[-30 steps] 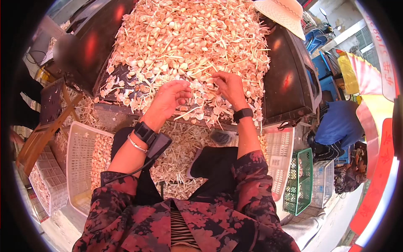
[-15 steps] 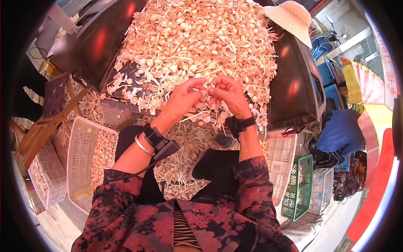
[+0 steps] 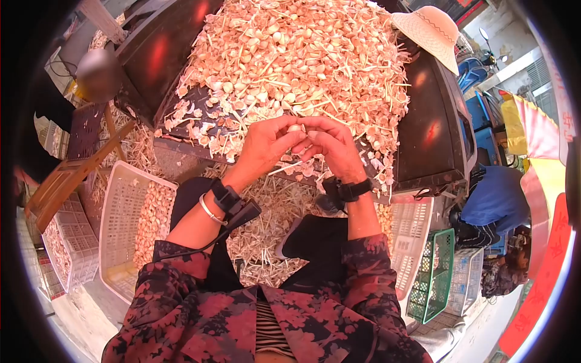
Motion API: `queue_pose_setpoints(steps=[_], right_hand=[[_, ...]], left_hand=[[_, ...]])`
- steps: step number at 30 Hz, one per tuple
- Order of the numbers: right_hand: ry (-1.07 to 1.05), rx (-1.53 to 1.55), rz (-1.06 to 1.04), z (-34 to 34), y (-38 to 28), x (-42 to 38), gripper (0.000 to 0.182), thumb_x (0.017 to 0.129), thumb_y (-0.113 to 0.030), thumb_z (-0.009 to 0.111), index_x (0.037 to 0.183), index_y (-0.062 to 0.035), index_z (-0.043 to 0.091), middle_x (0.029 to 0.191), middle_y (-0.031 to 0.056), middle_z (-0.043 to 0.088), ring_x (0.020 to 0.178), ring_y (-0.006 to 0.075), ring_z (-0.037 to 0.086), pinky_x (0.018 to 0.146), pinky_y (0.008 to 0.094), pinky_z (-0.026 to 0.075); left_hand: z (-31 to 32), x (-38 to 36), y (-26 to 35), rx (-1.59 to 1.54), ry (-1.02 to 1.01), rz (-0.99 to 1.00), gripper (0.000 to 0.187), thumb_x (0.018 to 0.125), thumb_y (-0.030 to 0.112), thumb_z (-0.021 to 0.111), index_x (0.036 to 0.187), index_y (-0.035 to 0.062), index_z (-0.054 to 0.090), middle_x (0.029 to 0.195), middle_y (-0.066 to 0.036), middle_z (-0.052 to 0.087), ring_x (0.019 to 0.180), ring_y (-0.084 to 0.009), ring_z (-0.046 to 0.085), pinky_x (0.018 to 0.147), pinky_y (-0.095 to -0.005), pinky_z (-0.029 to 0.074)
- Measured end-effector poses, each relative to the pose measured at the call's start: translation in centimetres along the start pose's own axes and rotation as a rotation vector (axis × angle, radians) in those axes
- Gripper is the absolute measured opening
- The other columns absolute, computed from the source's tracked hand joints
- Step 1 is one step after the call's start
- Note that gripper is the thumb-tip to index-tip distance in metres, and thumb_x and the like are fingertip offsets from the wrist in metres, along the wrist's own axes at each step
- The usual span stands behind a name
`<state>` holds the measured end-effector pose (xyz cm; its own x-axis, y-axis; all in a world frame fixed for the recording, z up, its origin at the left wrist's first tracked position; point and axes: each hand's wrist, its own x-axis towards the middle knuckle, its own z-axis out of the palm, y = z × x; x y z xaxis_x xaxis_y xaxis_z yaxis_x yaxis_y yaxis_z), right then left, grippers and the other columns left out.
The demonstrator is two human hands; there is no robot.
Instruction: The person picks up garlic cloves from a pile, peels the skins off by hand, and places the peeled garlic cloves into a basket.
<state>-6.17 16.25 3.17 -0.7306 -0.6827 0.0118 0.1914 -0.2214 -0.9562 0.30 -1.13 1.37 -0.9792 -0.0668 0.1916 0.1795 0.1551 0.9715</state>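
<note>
My left hand (image 3: 266, 144) and my right hand (image 3: 333, 145) meet over the near edge of a heaped table. A pale garlic clove (image 3: 295, 128) shows between their fingertips. The left thumb and fingers pinch it, and the curled right fingers close in on it from the other side; their exact contact is partly hidden. Beyond my hands spreads a big pile of garlic cloves, dry skins and stalks (image 3: 296, 60). A dark strip of tabletop (image 3: 195, 100) shows at its left. Each wrist wears a black strap device, and a pale bangle (image 3: 209, 209) circles my left forearm.
A white crate (image 3: 112, 230) of garlic cloves stands left of my legs; another pale crate (image 3: 414, 242) and a green crate (image 3: 445, 275) stand right. Stalks litter the floor (image 3: 266, 233). A straw hat (image 3: 428, 30) rests at the pile's far right. A person sits left, near a wooden chair (image 3: 78, 166).
The view has shifted slightly, so the pile sits a little further right. My hands have drawn closer together, and a garlic clove now shows plainly between the fingertips.
</note>
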Motion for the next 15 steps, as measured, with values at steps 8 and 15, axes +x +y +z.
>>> queue_pose_setpoints(steps=[8,15], right_hand=[[0.106,-0.055,-0.046,0.8,1.3,0.7,0.013,0.091,-0.001,0.059,0.103,0.0019,0.057,0.08,0.0102,0.067,0.064,0.0171,0.068,0.052,0.0234,0.054],[0.193,0.13,-0.087,1.3,1.4,0.3,0.02,0.087,0.0,0.061,0.104,0.0012,0.05,0.074,0.0093,0.064,0.055,0.0161,0.065,0.044,0.0237,0.052]], left_hand=[[-0.3,-0.3,0.1,0.165,-0.011,0.192,0.023,0.092,0.014,0.064,0.111,0.0008,0.068,0.072,0.0,0.064,0.059,-0.0078,0.054,0.056,-0.0223,0.044],[-0.5,-0.6,1.0,-0.3,-0.087,-0.175,0.022,0.095,0.016,0.061,0.111,0.0016,0.066,0.07,-0.001,0.062,0.048,-0.0015,0.047,0.04,-0.0163,0.035]])
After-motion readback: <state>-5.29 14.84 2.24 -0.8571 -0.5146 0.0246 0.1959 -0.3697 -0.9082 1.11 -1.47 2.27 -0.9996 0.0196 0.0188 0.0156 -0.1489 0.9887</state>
